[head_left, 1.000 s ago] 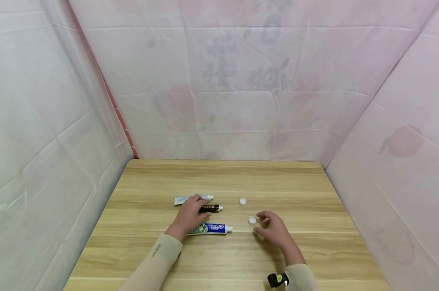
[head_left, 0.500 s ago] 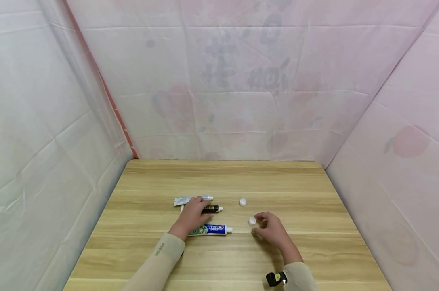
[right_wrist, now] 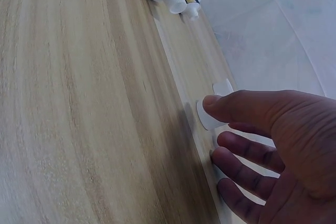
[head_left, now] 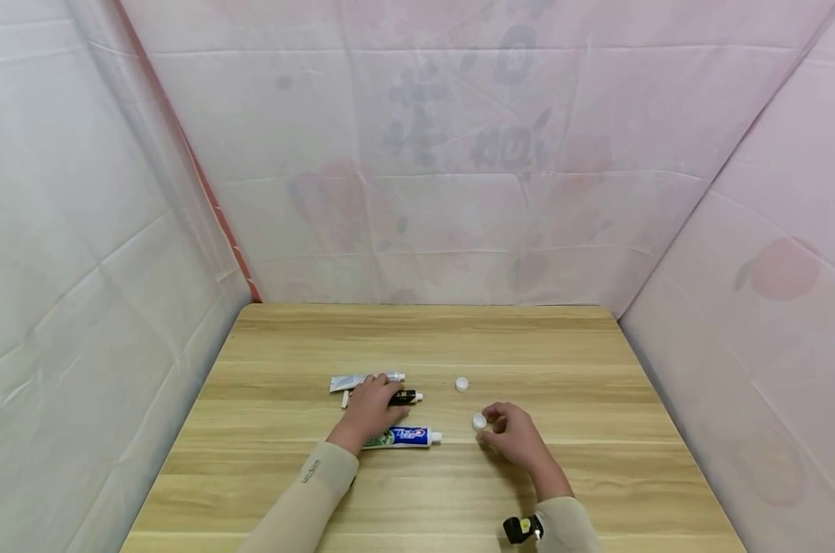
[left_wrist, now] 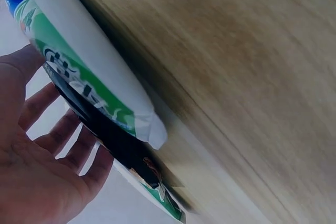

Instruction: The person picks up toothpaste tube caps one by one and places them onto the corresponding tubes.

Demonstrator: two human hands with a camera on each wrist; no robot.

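Right hand (head_left: 517, 439) narrowed at the near white cap (head_left: 478, 422), thumb and index at its rim; can't tell if the pinch is firm. Cap sits on the bench (head_left: 528, 346), far cap (head_left: 462, 383) just beyond. Left hand (head_left: 370, 411) spread across the black tube (head_left: 405, 398), past the Crest toothpaste tube (head_left: 412, 437). Probably a cap pickup: pinch opposite sides with fingertips, keep it level, lift straight, steer clear of far cap.
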